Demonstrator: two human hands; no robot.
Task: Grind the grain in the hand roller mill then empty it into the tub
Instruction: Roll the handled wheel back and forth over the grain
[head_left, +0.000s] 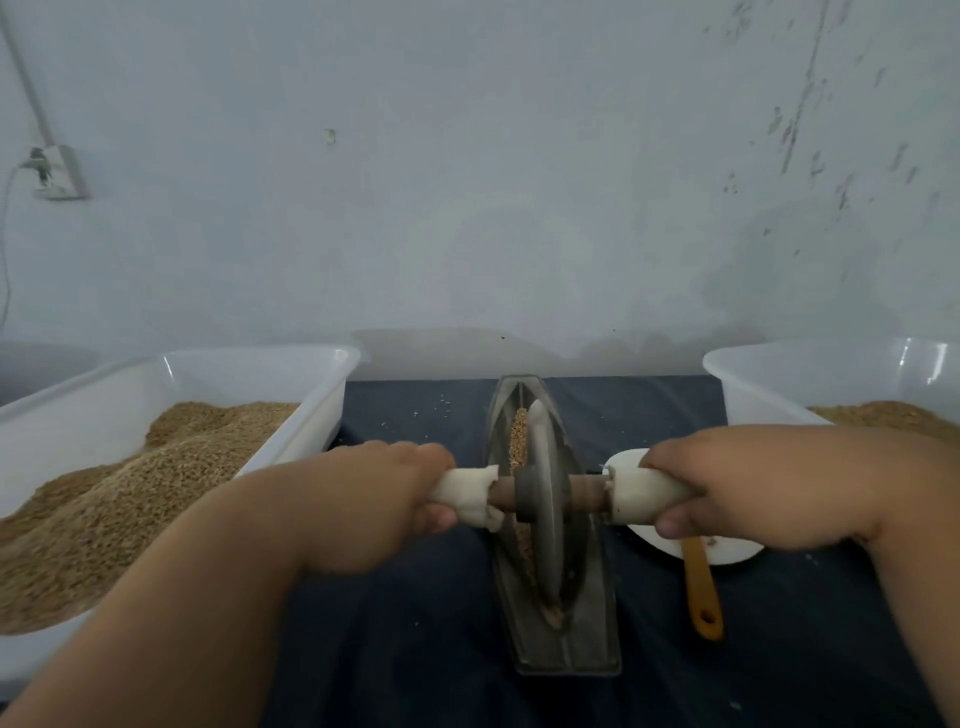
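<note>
Right now, left to right. Wall socket far left on the pale wall, cable plugged in.

Left tub: white plastic, heaped with tan grain, sits just beside the mill.

Left hand: fingers curled tight round the left handle, which is wrapped in white cloth; thumb underneath.

Hand roller mill sits centre frame on the dark cloth, between the two tubs. Its trough is grey metal and boat-shaped. Long axis runs straight away from the person toward the wall, with the pointed far end close to the wall base. Wheel stands upright on edge in the groove, disc plane in line with the trough, roughly mid-length. Axle is horizontal, left-right, square to the trough axis, and passes through the hub. Groove grain shows beyond the wheel, and more lies along its left side toward the near end.

Right hand: fingers wrapped over the right handle, same white wrap, thumb below. Both hands level, one each side of the wheel.

White dish lies just right of the trough, partly hidden under the right hand. Orange utensil handle rests on it, pointing toward the person, hanging hole at the near end. Its head is hidden.

Right tub: white, holds a tan heap. Can't tell if it's ground or whole.
</note>
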